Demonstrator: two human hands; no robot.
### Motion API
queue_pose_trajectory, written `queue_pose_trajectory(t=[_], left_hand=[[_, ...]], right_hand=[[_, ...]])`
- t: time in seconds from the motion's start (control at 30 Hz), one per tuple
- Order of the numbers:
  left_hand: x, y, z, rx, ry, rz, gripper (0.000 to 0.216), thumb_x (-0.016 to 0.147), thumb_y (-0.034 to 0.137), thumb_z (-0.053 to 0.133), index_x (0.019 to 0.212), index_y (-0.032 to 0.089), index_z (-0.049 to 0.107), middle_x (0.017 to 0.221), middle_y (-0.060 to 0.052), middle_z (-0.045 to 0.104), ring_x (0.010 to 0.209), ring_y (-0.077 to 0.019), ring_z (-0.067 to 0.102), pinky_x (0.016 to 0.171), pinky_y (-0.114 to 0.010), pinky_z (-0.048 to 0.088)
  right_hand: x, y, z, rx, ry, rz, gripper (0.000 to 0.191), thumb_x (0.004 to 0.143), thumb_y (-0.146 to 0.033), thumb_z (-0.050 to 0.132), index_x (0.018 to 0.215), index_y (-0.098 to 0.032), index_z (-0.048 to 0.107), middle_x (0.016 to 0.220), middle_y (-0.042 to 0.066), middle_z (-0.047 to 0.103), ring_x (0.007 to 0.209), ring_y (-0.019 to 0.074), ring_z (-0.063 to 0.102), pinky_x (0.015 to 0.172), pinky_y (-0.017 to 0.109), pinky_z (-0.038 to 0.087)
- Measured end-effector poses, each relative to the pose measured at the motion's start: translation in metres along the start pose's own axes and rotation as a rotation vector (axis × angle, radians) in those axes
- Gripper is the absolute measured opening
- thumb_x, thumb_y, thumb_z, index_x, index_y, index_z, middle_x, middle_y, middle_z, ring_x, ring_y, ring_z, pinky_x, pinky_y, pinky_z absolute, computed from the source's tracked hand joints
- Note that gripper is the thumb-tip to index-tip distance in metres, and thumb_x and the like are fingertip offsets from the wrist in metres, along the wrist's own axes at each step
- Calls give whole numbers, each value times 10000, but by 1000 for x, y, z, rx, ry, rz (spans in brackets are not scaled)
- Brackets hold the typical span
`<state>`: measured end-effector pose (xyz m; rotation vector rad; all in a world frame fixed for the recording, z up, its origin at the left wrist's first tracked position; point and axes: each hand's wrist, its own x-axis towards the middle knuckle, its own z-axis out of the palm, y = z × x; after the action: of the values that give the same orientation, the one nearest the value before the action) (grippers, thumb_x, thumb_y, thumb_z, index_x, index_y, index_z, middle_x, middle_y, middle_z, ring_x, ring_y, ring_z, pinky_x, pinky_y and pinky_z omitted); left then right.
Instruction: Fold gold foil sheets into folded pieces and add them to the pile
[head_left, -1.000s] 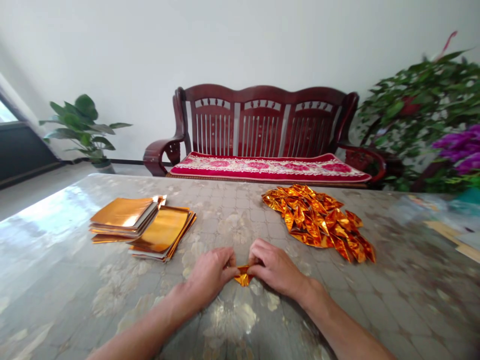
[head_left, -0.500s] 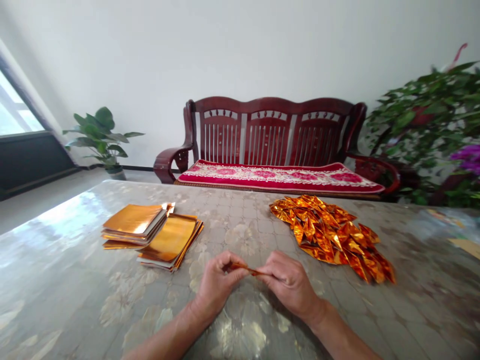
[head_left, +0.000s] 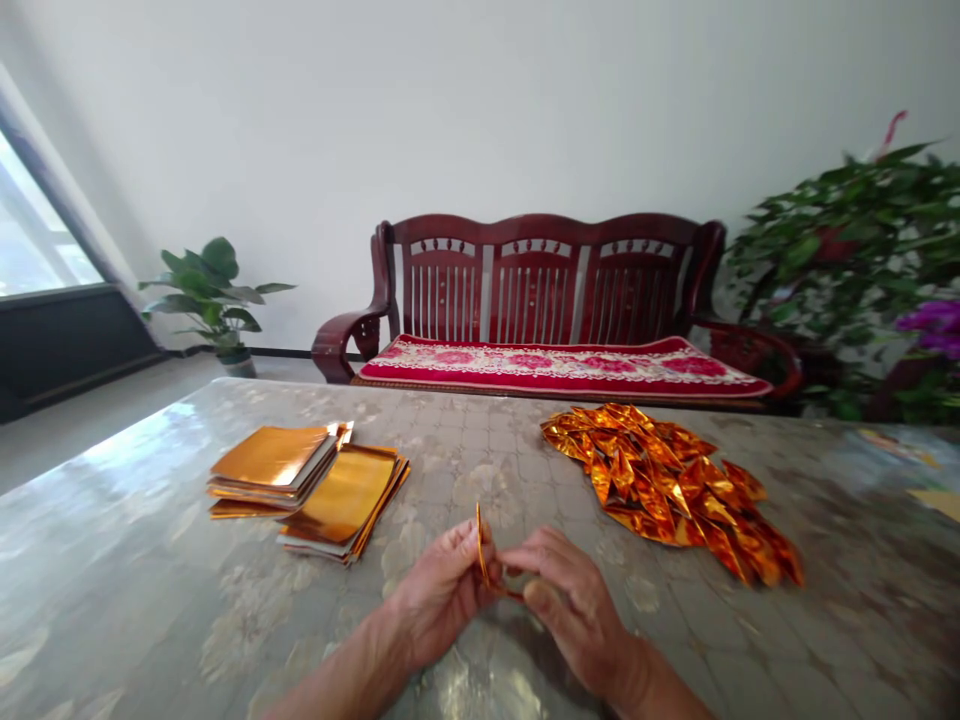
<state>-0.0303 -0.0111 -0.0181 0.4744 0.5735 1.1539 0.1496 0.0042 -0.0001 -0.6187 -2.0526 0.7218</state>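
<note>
Lightly, my left fingers [head_left: 463, 552] pinch together on the foil strip [head_left: 481, 545], which stands on edge above the table [head_left: 465, 470] between my hands. My right hand [head_left: 570, 615] curls at its lower end, its grip hidden. It should handle light, slick and springy, safest held at the creases. Beyond lie the folded pile [head_left: 664, 490] and sheet stacks [head_left: 315, 490].

One bench [head_left: 536, 290], one cushion [head_left: 562, 365] on the bench. In front of the bench, one table [head_left: 480, 470], two stacks of gold paper [head_left: 345, 495], one heap of folded gold paper [head_left: 660, 490], one strip of gold paper [head_left: 481, 545], two hands [head_left: 442, 595]. Beside the bench, two plants [head_left: 210, 295].
</note>
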Motion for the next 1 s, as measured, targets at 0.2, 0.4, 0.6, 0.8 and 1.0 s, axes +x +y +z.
queue_pose_trajectory(t=[0.2, 0.4, 0.6, 0.8, 1.0], left_hand=[[-13, -3, 6, -301, -148, -369, 172, 838, 221, 707, 937, 141, 592, 651, 57, 463, 557, -63, 503, 594, -179, 418], [-19, -12, 8, -384, -94, -501, 110, 840, 151, 666, 857, 119, 563, 669, 55, 398, 522, -34, 414, 541, -136, 349], [-21, -13, 6, -448, -45, -541, 95, 886, 132, 602, 813, 113, 544, 661, 53, 388, 492, -19, 405, 490, -95, 329], [-13, -7, 6, -238, -80, -522, 109, 881, 201, 617, 815, 116, 598, 660, 11, 511, 489, -47, 480, 493, -140, 397], [-3, 7, 8, 170, 160, -3, 309, 868, 344, 659, 1079, 121, 692, 1034, -125, 719, 899, -201, 677, 798, -305, 518]], right_hand=[[7, 4, -2, 210, 152, 314, 514, 927, -573, 520, 1324, -252, 579, 1188, 83, 659, 1084, 242, 594, 934, 369, 453], [10, 3, 2, 282, 104, 314, 311, 820, -482, 681, 950, -211, 761, 873, 48, 674, 889, 213, 608, 873, 363, 462], [13, -3, 6, 316, 144, 352, 164, 747, -373, 737, 773, -213, 765, 752, 26, 653, 820, 197, 598, 820, 334, 463], [14, -5, 6, 342, 192, 471, 140, 717, -328, 739, 658, -202, 731, 663, 5, 653, 691, 167, 587, 708, 290, 463], [10, 15, 1, 500, 401, 631, 252, 669, -417, 798, 689, -176, 728, 662, 14, 698, 630, 159, 588, 636, 269, 462]])
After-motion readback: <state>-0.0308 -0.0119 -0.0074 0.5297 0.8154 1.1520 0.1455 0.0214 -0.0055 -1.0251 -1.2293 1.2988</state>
